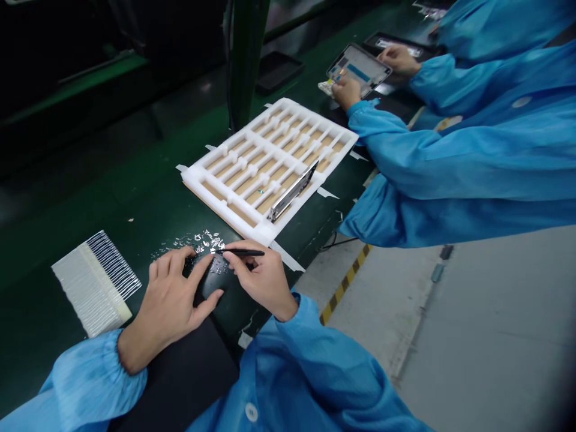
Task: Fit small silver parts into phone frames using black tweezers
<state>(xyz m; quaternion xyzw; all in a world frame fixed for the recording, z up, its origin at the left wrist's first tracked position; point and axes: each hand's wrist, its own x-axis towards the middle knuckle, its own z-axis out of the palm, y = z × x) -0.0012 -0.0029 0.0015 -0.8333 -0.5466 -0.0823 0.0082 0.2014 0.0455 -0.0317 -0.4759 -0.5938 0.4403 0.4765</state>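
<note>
My right hand (261,273) pinches a pair of black tweezers (246,252), whose tip reaches left into a scatter of tiny shiny metal pieces (209,240). Spread flat beside them is my left hand (173,294), its fingertips touching the green tabletop near the pieces. Small dark parts (219,265) lie between the two hands. To the left of my left hand rests a pale sheet of narrow strips (96,282) with a cream band across it. A black flat panel (198,372) lies under my left forearm.
Ahead stands a white slotted foam tray (261,141) with a thin metal-edged panel (293,192) upright in one slot. At the right, a co-worker in a blue sleeve (450,150) holds an open device housing (357,69). A dark tray (279,71) sits near a green post (245,60).
</note>
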